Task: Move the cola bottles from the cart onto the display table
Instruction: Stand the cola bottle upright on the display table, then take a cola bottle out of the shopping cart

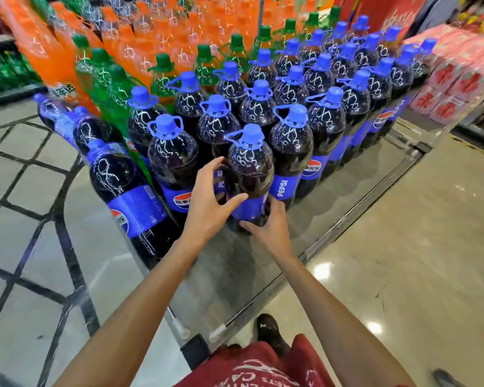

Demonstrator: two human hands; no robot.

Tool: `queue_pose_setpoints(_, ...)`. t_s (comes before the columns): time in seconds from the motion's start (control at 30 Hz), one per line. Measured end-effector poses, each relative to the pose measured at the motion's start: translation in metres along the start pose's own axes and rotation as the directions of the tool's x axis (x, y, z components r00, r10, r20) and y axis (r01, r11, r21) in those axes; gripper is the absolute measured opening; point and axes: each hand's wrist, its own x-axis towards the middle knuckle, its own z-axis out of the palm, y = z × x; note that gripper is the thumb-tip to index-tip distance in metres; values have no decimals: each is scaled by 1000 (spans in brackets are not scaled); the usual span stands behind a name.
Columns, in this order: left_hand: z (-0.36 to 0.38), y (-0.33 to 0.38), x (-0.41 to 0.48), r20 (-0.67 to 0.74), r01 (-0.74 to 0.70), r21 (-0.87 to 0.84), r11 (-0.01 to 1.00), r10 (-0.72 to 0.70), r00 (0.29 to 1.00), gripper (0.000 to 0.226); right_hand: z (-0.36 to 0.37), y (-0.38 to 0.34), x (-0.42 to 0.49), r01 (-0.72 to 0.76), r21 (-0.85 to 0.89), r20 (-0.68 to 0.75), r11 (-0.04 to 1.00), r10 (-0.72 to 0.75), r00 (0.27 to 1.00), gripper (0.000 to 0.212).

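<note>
Standing upright on the reflective surface [347, 196], the front cola bottle [249, 169] lies straight ahead of both hands, at the near tip of the block of other cola bottles [319, 118]. Its long axis is vertical, with the blue cap and carry ring on top.

Left hand [213, 196]: fingers spread and curved round the bottle's left flank, thumb laid on the blue label. It sits at mid-body height.

Right hand [273, 227]: lower, at the foot of the bottle. The thumb runs along the front of the base and the fingers wrap round the right side.

Both hands touch the bottle, one on each side, and neither is clearly nearer. The left is high and the right low, so any tilt would be set by the left and any slide by the right.

Judgement: the bottle is on or just above the surface, and the next move depends on the small gap to the bottles just behind and beside it.

Not resolved:
- The right hand covers the base, so I cannot tell whether the bottle's weight is on the surface.
- The right fingertips are hidden behind the bottle.
- No cart can be made out.
- Tilted cola bottles [129, 196] lean at the left edge, and what carries them is cut off.
- The orange bottles [140, 37] and green bottles [106, 79] behind are blurred.
</note>
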Motion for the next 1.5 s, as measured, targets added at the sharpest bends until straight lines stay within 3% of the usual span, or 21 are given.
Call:
queue_pose_setpoints(0.17,0,5,-25,-5,-22,128,992,23,1000,57,-18,-8,-4,-22,-162,80,987,36,996,73)
queue_pose_setpoints(0.27,-3,15,-34,55,-168,341,925,159,986,39,-37,-9,-5,-7,-325,181,946,70,981,68)
queue_pose_setpoints(0.37,-5,33,-37,228,-296,533,793,203,952,36,-60,-5,-5,-16,-532,279,847,194,940,68)
queue_pose_setpoints(0.53,17,64,-32,567,-479,732,485,-43,823,50,-113,-3,-19,-1,-705,353,709,352,867,72)
queue_pose_setpoints(0.77,99,118,-44,718,-653,671,351,-90,690,51,-208,-1,-78,-85,-807,222,584,433,874,69)
queue_pose_setpoints(1.0,199,198,-103,861,-824,484,293,6,508,49,-332,13,-189,-300,-813,-42,499,464,885,66)
queue_pose_setpoints(1.17,271,252,-175,913,-888,388,248,29,407,57,-407,42,-289,-471,-768,-207,434,527,824,66)
queue_pose_setpoints(1.4,362,316,-292,950,-942,283,179,83,301,56,-483,80,-426,-622,-697,-313,357,629,712,69)
queue_pose_setpoints(1.5,393,343,-335,972,-967,199,159,95,215,58,-513,87,-475,-690,-644,-372,330,653,659,64)
